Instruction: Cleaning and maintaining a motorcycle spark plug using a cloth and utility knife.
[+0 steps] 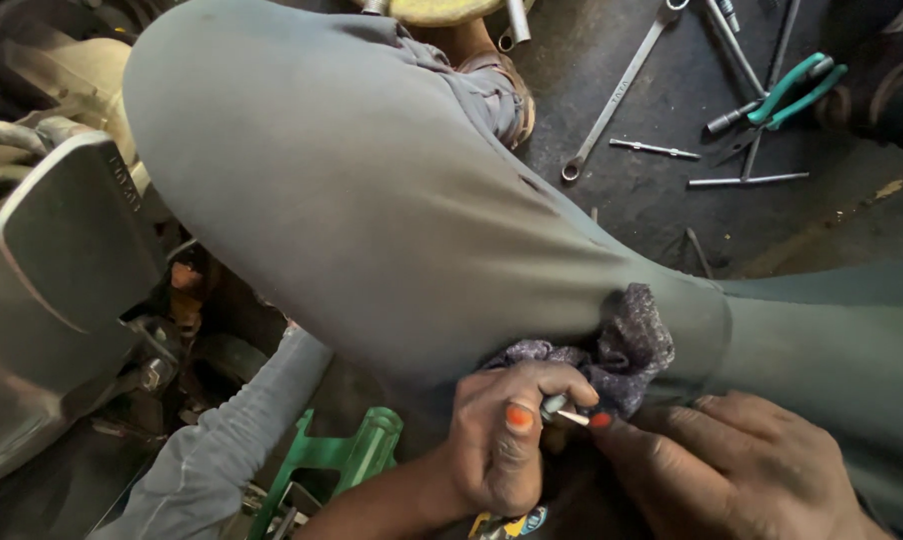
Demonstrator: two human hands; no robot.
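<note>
Both hands sit low in frame, tucked under the person's bent knee (372,200) in grey trousers. Left hand (502,440) is curled closed, thumb and fingers pinching a small metal part (562,410) with a thin pin-like tip; can't tell exactly what it is. Right hand (742,470) is loosely curled, its fingertip meeting the part's tip, apparently steadying it for fine work. A grey-purple rag (622,345) is bunched against the thigh just above the hands, touching the left fingers, likely kept close for wiping. On the dark floor (652,215) well apart: a long wrench (617,90), teal-handled pliers (787,90), thin rods (747,180). Green metal frame (342,455) lower left, grey motorcycle bodywork (62,260) at left.
</note>
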